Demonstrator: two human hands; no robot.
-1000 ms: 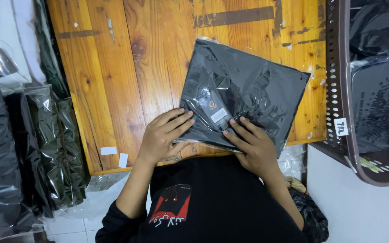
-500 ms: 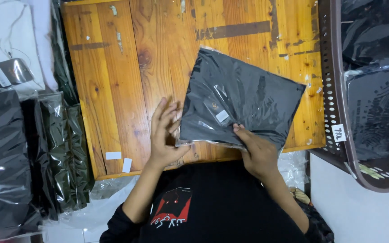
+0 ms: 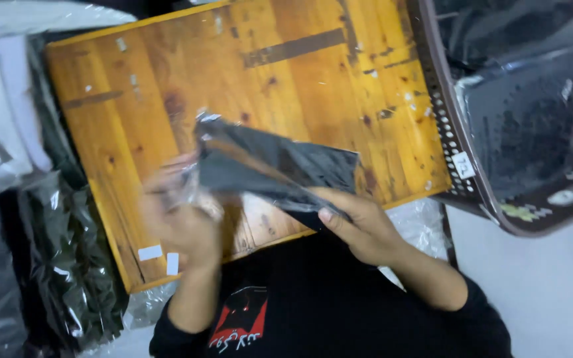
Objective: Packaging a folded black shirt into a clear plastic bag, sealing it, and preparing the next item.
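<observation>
Seen from the head camera, a flat dark garment sealed in a clear plastic bag [image 3: 270, 169] is held tilted above the worn orange-brown wooden table [image 3: 167, 86], clear of the boards. The right hand [image 3: 359, 225] is closed on the bag's near right edge, thumb on top. The left hand [image 3: 180, 212] is blurred at the bag's left end; whether it is closed on the plastic cannot be told. Left of that hand, stacks of bagged dark clothing [image 3: 67, 265] are piled. Right of the grip, a brown perforated plastic basket [image 3: 459, 146] is filled with more dark packets.
</observation>
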